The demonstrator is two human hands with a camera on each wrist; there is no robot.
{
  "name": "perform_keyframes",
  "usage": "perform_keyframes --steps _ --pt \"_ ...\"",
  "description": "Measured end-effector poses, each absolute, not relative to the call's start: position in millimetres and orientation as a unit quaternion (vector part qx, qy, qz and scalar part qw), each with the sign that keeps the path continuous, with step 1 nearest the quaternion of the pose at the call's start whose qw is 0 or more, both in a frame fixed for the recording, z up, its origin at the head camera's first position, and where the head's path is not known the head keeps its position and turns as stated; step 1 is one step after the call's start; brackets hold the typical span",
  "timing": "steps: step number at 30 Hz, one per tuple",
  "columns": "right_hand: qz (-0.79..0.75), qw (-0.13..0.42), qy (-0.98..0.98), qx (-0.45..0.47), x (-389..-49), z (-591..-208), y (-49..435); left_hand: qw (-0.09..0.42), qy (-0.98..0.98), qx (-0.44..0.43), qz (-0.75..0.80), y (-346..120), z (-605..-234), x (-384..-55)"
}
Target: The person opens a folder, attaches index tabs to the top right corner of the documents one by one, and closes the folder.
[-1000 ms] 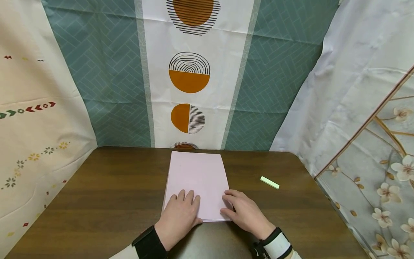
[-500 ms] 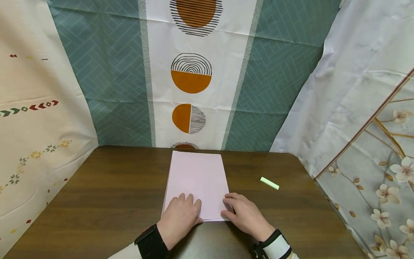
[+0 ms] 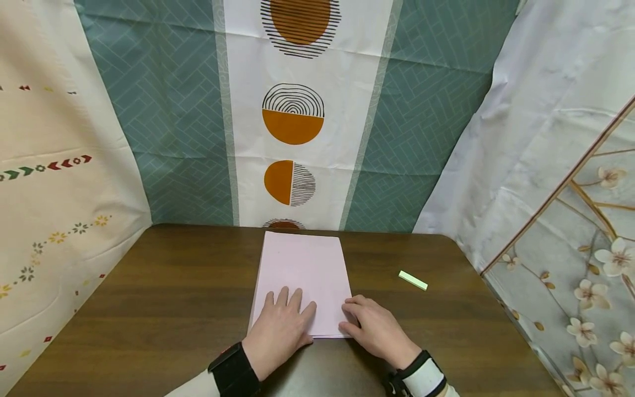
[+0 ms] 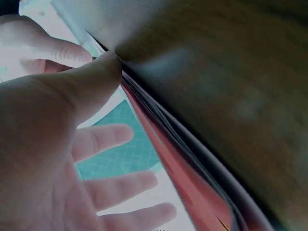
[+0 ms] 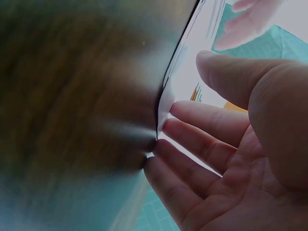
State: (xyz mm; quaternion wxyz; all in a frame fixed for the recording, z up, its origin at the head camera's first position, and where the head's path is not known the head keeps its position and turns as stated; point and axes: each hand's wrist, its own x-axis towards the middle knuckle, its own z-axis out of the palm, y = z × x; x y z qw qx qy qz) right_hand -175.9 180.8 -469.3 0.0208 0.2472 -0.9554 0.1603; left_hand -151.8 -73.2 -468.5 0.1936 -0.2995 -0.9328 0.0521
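A stack of pale pink paper (image 3: 305,264) lies lengthwise on the table, and its layered near edge shows in the left wrist view. My left hand (image 3: 278,333) rests on the stack's lower left part with fingers spread. Its thumb (image 4: 98,79) lies along the near edge. At the lower right, my right hand (image 3: 377,328) touches the stack's side edge. In the right wrist view its fingertips (image 5: 159,144) meet that edge where the paper and table come together, and the thumb (image 5: 216,67) stays over the top.
A small pale green bar (image 3: 413,280) lies on the brown wooden table (image 3: 188,286), right of the paper. Patterned cloths hang along the back (image 3: 188,110), the left (image 3: 59,209) and the right (image 3: 545,165).
My left hand's fingers have spread wider and reach a little farther up the paper. The right hand stays in place at the side edge.
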Motion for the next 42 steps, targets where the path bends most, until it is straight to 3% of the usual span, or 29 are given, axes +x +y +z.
perform_keyframes --steps 31,42 --pt "0.178 0.06 -0.954 0.236 -174.2 -471.3 184.6 0.177 -0.919 -0.35 0.052 -84.0 -461.6 -161.5" --pt "0.18 0.053 -0.954 0.233 -176.7 -474.3 185.0 0.17 -0.935 -0.31 0.023 -84.4 -464.0 -162.2"
